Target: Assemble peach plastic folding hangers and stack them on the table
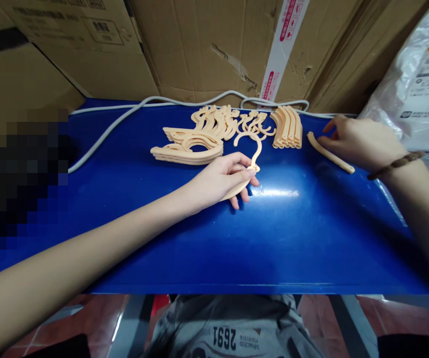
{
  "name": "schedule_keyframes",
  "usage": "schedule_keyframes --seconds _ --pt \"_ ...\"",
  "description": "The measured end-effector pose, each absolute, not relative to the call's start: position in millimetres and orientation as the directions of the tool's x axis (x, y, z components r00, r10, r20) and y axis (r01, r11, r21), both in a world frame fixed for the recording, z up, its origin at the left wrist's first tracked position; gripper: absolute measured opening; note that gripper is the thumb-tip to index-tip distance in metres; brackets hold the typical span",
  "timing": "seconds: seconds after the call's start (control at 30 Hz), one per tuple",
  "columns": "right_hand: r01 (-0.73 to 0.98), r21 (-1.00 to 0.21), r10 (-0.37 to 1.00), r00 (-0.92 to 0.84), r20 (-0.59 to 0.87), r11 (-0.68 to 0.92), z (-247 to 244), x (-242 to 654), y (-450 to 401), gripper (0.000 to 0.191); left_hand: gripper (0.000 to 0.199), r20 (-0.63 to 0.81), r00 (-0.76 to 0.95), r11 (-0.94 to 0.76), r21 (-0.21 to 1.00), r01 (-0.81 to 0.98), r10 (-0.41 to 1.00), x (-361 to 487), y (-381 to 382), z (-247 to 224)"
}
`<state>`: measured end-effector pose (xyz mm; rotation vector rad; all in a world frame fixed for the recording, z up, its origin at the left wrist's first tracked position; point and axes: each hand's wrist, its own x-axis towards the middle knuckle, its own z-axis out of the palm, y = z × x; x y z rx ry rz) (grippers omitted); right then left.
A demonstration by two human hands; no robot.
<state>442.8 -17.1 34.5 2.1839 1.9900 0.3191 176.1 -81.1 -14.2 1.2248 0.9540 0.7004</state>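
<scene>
My left hand point(232, 179) is closed around a partly assembled cream plastic clothes hanger. Its hook point(257, 146) rises above my fingers, and one curved arm point(239, 190) shows below them. My palm hides the rest. Off to the right, my right hand point(352, 139) is beside a loose curved hanger arm point(333, 155) lying on the table. Its thumb and index finger are apart, the thumb tip at or very near the arm's upper part; whether they touch cannot be made out.
Behind my left hand lie stacked hangers point(188, 156), a row of curved pieces point(214, 122), loose hooks point(253, 122) and stacked hanger arms point(288, 127). A white cable point(113, 127) crosses the blue table point(207, 248). Cardboard boxes point(199, 49) and a plastic-wrapped package point(419, 84) stand behind.
</scene>
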Motion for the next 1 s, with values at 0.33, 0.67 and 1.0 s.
schedule_keyframes --seconds 0.33,0.67,1.0 --pt "0.961 0.276 1.0 0.026 0.014 -0.029 41 437 -28 0.046 0.011 -0.216 0.465 0.225 0.974 0.038 0.859 176 -81 -15" --pt "0.709 -0.19 0.731 -0.677 0.083 0.679 37 390 -88 0.011 0.02 -0.219 0.4 0.218 0.975 0.049 0.89 174 -86 -12" --pt "0.674 -0.066 0.676 -0.736 0.024 0.736 9 387 -87 0.04 0.016 -0.246 0.368 0.235 0.969 0.075 0.897 168 -89 -7"
